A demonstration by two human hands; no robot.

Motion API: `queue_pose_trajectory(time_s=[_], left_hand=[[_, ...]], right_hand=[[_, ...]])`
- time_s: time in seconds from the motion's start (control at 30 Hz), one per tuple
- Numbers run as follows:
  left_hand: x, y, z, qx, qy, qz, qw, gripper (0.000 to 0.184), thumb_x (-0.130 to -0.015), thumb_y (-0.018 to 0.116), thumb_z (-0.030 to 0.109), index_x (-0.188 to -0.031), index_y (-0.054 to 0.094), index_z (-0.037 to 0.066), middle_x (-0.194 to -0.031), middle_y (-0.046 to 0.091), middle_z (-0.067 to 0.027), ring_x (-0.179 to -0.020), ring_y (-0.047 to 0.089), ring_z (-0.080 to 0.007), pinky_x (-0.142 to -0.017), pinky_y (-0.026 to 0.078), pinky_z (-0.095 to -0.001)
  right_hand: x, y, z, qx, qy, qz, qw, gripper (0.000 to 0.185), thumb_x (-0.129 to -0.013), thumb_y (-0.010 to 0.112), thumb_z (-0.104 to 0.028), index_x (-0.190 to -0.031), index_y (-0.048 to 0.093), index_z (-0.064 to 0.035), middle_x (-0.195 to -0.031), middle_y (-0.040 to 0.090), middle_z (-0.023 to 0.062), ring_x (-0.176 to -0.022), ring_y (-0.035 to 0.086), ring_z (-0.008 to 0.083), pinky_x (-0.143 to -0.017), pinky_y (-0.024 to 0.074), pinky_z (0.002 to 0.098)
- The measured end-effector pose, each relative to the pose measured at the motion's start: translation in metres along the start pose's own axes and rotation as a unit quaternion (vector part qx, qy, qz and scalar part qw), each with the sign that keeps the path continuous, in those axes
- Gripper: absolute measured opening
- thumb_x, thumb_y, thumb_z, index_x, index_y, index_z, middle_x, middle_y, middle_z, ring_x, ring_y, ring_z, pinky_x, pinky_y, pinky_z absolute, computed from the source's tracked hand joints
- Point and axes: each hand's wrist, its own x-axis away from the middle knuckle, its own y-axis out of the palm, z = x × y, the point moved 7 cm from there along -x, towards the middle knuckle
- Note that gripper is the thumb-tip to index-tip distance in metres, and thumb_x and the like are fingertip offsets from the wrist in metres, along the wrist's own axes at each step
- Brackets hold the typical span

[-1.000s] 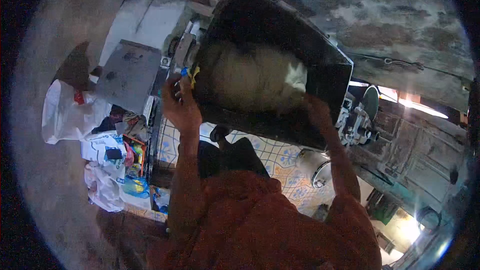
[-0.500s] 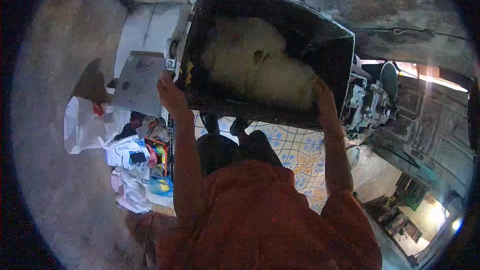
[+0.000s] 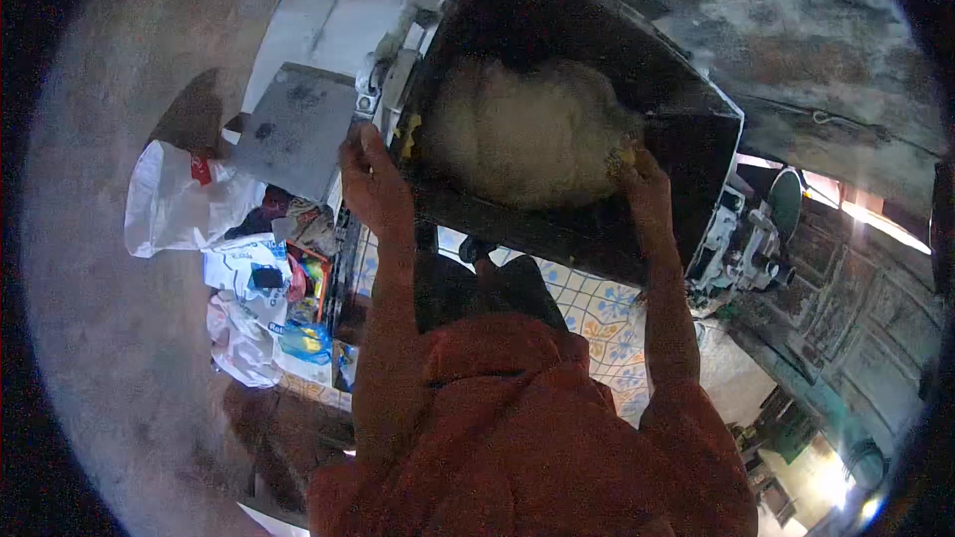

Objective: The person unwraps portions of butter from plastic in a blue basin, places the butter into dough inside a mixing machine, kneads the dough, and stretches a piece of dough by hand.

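Note:
A large pale, fluffy mass (image 3: pixel 527 134) lies inside a dark open box (image 3: pixel 686 154) in front of me. My right hand (image 3: pixel 645 189) is at the mass's right end, fingers bent together around a bit of pale or yellowish material too small to name. At the box's left side, my left hand (image 3: pixel 376 179) is raised with thumb and fingers curled close together near a metal fitting (image 3: pixel 366 102); whether anything sits between the fingertips is too dim to tell. A yellow scrap (image 3: pixel 410 136) clings to the box's inner left wall.
A grey flat panel (image 3: pixel 295 129) is left of the box. White plastic bags (image 3: pixel 179 204) and a crate with colourful packets (image 3: pixel 316 283) stand lower left. Metal machinery (image 3: pixel 746 244) is fixed at the box's right. Patterned floor tiles (image 3: pixel 602 323) show below, near my legs.
The pale mass has changed shape and looks more bunched than half a second ago. The white patch seen near my right hand a second ago no longer shows. The whole view has shifted and tilted.

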Motion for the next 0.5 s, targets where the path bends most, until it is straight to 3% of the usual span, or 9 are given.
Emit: queue_pose_trajectory(time_s=[0.07,0.17,0.27,0.37,0.43,0.5], left_hand=[[-0.001,-0.002,0.001,0.010,0.020,0.005,1.000,0.037,-0.094,0.055,0.032,-0.103,0.061,-0.003,-0.094,0.064,-0.0180,-0.083,0.061,-0.0289,-0.077,0.046,-0.0382],[0.000,-0.001,0.003,0.000,0.025,0.010,1.000,0.037,-0.094,0.055,0.031,-0.103,0.061,-0.004,-0.093,0.065,-0.0173,-0.082,0.061,-0.0277,-0.076,0.047,-0.0380],[-0.001,-0.002,0.005,0.007,0.010,-0.009,1.000,0.036,-0.094,0.056,0.031,-0.103,0.061,-0.003,-0.092,0.065,-0.0163,-0.082,0.062,-0.0256,-0.075,0.047,-0.0371],[-0.001,0.000,0.003,0.030,-0.011,-0.024,0.999,0.035,-0.094,0.056,0.031,-0.104,0.062,-0.003,-0.093,0.065,-0.0153,-0.080,0.062,-0.0229,-0.073,0.048,-0.0356],[-0.001,0.000,0.004,0.032,-0.014,-0.030,0.999,0.035,-0.094,0.056,0.030,-0.104,0.062,-0.002,-0.093,0.066,-0.0147,-0.078,0.062,-0.0210,-0.072,0.049,-0.0346],[0.000,0.000,0.008,0.020,-0.006,-0.035,0.999,0.034,-0.094,0.056,0.030,-0.103,0.062,-0.002,-0.092,0.066,-0.0140,-0.077,0.063,-0.0193,-0.070,0.049,-0.0335]], right_hand=[[0.001,-0.003,-0.010,-0.041,-0.007,-0.007,0.999,0.043,-0.090,0.058,-0.020,-0.126,0.051,0.0028,-0.113,0.061,0.0113,-0.100,0.058,0.0190,-0.086,0.0468,0.0291],[0.003,-0.007,-0.017,-0.020,0.079,-0.016,0.997,0.044,-0.090,0.059,-0.021,-0.126,0.051,0.0033,-0.114,0.060,0.0108,-0.101,0.058,0.0188,-0.084,0.0480,0.0275],[-0.003,-0.013,-0.001,-0.082,0.027,0.014,0.996,0.046,-0.090,0.059,-0.023,-0.127,0.050,0.0028,-0.115,0.060,0.0120,-0.101,0.059,0.0201,-0.086,0.0479,0.0307],[-0.010,-0.012,-0.003,0.053,0.008,0.061,0.997,0.047,-0.090,0.059,-0.024,-0.128,0.050,0.0022,-0.117,0.060,0.0146,-0.106,0.058,0.0224,-0.089,0.0467,0.0341],[-0.015,0.006,-0.006,0.151,-0.088,0.046,0.984,0.048,-0.090,0.059,-0.025,-0.129,0.048,0.0015,-0.120,0.058,0.0170,-0.111,0.056,0.0250,-0.092,0.0446,0.0363],[-0.016,0.022,-0.009,0.195,-0.097,0.002,0.976,0.050,-0.090,0.059,-0.025,-0.131,0.046,0.0010,-0.124,0.055,0.0194,-0.115,0.054,0.0278,-0.096,0.0425,0.0382]])
